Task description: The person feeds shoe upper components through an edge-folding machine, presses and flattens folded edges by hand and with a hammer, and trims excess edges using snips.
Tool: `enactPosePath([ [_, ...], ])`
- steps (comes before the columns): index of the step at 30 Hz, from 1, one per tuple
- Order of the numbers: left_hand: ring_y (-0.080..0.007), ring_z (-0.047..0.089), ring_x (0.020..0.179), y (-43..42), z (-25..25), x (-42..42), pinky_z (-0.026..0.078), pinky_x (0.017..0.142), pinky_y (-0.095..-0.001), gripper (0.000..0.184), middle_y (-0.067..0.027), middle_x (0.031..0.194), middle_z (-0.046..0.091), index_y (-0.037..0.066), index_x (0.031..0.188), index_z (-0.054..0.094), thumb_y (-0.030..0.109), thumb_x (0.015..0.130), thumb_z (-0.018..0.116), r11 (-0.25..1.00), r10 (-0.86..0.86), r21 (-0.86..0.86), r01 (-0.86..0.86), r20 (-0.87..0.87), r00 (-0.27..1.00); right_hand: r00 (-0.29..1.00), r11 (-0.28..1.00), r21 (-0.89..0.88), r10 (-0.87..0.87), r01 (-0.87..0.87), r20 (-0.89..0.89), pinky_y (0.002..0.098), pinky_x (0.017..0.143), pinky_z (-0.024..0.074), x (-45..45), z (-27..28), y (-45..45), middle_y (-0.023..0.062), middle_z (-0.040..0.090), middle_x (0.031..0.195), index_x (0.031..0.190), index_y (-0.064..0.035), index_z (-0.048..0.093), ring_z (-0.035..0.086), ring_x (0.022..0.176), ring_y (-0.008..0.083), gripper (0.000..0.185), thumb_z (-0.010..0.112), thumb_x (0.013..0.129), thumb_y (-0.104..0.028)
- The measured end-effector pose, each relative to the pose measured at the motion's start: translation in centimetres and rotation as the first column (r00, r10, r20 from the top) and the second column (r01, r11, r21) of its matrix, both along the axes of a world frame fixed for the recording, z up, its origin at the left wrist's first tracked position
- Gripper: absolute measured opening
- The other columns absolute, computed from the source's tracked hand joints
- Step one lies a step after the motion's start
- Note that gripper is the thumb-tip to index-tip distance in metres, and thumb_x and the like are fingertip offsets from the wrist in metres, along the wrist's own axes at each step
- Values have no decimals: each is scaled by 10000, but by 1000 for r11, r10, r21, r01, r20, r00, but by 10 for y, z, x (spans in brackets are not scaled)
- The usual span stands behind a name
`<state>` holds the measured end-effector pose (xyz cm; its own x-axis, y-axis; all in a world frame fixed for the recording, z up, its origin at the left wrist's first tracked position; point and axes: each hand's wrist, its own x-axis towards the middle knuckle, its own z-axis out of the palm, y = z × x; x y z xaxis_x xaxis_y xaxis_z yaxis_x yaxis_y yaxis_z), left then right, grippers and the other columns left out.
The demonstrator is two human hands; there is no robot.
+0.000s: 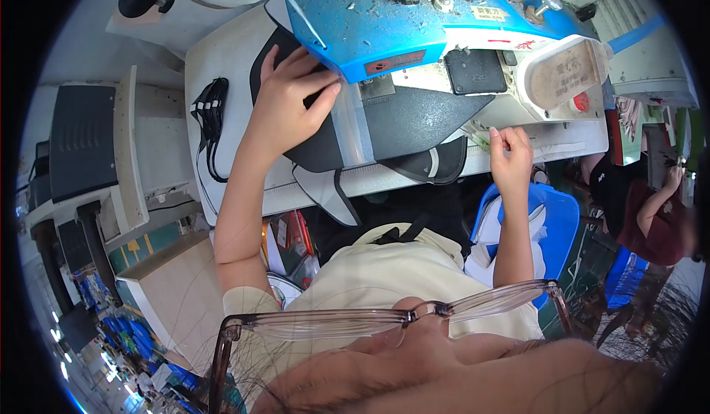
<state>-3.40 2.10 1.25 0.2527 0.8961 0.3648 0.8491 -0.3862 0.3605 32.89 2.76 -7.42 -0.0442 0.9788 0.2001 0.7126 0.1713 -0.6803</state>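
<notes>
A blue sewing-type machine head (370,26) stands over a white work table. Under it lies a dark grey-black cut panel (421,122), with a pale translucent strip (350,129) running across it. My left hand (292,103) rests on the panel at the machine's lower left edge, fingers spread, thumb and index near the strip's upper end. To the right of the panel, beside some thin pale strands (477,139), my right hand (512,155) is closed with its fingers curled. What it holds, if anything, is hidden. Other black-edged pieces (436,164) hang over the table's front edge.
A bundle of black straps (211,129) lies on the table at left. On the machine's right sit a black phone-like slab (475,72) and a translucent container (563,72). A blue bin (558,222) with white pieces stands below. A person in dark red (654,222) is at far right.
</notes>
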Motion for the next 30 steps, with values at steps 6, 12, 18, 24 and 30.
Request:
enactPosePath([
  [6,-276,633,997,41,1,-18,389,1005,-550,165,-107,986,672,32,897,705,187,850,671,969,180,158,-192,86,980,896,991,-115,108,-64,431,515,804,425,22,-33,-4,177,599,968,975,-61,612,567,967,383,164,670,855,-156],
  [12,-228,653,900,127,-17,-83,513,804,-379,329,-104,961,653,17,1153,609,124,857,707,807,553,-555,-204,587,591,942,973,-128,219,-191,254,498,841,427,30,-73,5,215,585,1004,1005,-10,572,544,985,421,186,639,841,-64],
  [18,-146,639,930,57,-4,-89,532,795,-272,482,-86,1099,638,45,1292,554,-13,829,674,936,348,-307,-172,878,329,987,970,225,59,-91,147,457,831,447,39,-58,-22,229,546,964,1048,29,574,541,901,404,157,510,911,-12],
  [24,-130,602,991,-46,-2,-82,511,781,-238,412,-91,1145,616,1,1243,603,-38,840,680,961,193,-54,-270,831,522,977,941,264,208,-210,34,379,722,476,-42,65,-44,148,543,881,1226,-11,577,581,814,282,308,583,942,-127],
  [30,-137,587,990,-90,-12,-43,493,804,-210,330,-113,1163,621,-4,1182,644,21,861,713,884,220,117,-454,752,622,862,825,338,308,-452,402,350,540,507,-133,84,-6,101,620,894,1153,-17,633,638,658,278,332,693,878,-193],
])
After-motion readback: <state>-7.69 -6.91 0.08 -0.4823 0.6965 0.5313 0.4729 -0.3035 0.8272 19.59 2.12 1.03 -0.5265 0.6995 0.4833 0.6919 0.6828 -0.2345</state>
